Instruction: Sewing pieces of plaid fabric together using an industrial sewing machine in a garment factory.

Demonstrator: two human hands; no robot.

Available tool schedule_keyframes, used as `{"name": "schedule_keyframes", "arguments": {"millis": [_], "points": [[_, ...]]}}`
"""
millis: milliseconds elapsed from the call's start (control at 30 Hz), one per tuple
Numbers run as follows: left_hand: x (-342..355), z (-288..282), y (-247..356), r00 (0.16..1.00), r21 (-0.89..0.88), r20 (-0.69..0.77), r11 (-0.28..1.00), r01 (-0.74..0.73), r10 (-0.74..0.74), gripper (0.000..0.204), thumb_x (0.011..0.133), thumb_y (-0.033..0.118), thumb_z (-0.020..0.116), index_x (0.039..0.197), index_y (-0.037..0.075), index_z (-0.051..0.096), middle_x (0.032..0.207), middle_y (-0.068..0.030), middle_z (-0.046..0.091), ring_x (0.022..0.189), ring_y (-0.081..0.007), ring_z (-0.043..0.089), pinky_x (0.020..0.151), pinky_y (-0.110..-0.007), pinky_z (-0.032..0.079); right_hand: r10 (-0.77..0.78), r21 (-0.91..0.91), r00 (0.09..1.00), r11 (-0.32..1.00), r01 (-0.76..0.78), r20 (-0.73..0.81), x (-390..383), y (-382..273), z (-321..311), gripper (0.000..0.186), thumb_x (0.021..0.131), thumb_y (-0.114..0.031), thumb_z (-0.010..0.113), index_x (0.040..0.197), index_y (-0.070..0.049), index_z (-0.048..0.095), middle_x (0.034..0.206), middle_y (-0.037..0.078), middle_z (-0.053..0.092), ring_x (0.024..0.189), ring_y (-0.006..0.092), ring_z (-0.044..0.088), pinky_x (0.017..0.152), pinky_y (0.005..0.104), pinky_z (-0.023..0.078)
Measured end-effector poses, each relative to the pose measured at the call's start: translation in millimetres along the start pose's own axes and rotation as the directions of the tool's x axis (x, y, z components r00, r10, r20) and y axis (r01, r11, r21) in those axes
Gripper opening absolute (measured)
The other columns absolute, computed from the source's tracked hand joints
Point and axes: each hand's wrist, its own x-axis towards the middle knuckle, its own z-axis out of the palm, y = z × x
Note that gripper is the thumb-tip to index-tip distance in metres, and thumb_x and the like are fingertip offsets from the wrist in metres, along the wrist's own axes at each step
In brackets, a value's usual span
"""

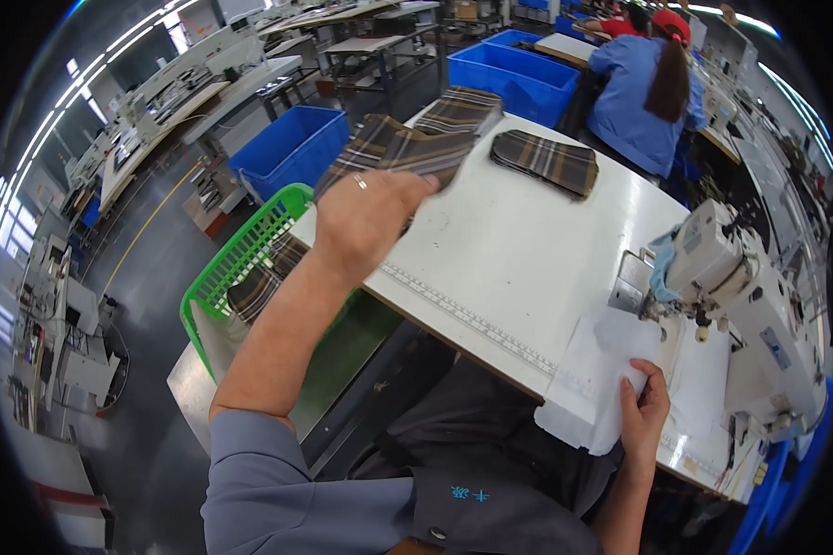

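My left hand [366, 217], with a ring on one finger, grips a brown plaid fabric piece [393, 148] at the left edge of the white sewing table [500, 250]. A second stack of the same plaid fabric [460, 108] lies just behind it. Further right on the table lies a folded plaid piece [544, 162] on its own. My right hand [643, 407] presses on a white fabric piece [602, 370] at the table's front edge, just left of the white sewing machine [740, 296].
A green plastic basket [241, 254] holding plaid fabric stands left of the table, below my left arm. Blue bins [292, 143] stand behind it. A person in a blue shirt and red cap [648, 88] sits with their back to me at the far table.
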Motion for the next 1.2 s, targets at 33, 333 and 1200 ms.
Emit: {"name": "schedule_keyframes", "arguments": {"millis": [33, 333, 1200], "points": [[13, 4, 24, 0.995, -0.032, 0.039, 0.996, -0.089, 0.09, 0.016, 0.08, -0.001, 0.076, 0.095, 0.0, 0.075, 0.088, -0.0089, 0.074, 0.075, -0.0225, 0.071, 0.062, -0.032, 0.055, -0.02, -0.045, 1.0, 0.999, 0.02, -0.008, 1, 6, -2, 0.028, 0.095, 0.004, 0.059, 0.122, 0.0, 0.059, 0.112, 0.004, 0.061, 0.103, 0.009, 0.054, 0.092, 0.0221, 0.041], [3, 48, 204, 0.885, -0.439, 0.013, 0.798, -0.413, 0.466, 0.017, 0.082, 0.007, 0.073, 0.097, -0.001, 0.075, 0.091, -0.0099, 0.071, 0.064, -0.0113, 0.058, 0.055, -0.024, 0.039, 0.062, 0.313, 0.996, 0.946, -0.079, 0.065, 13, -5, 16, 0.038, 0.104, -0.031, 0.06, 0.119, 0.002, 0.068, 0.104, 0.006, 0.072, 0.097, 0.0102, 0.061, 0.085, 0.0263, 0.048], [44, 109, 170, 0.809, -0.77, 0.586, 0.274, 0.576, -0.055, 0.015, 0.081, 0.005, 0.082, 0.085, 0.001, 0.068, 0.101, -0.0096, 0.075, 0.095, -0.0189, 0.072, 0.088, -0.034, 0.054, -0.447, -0.234, 0.88, 0.849, 0.474, 0.159, -10, -30, 8, 0.014, 0.089, -0.011, 0.074, 0.088, 0.0, 0.065, 0.076, 0.013, 0.06, 0.068, 0.0332, 0.061, 0.062, 0.0406, 0.048]]}}
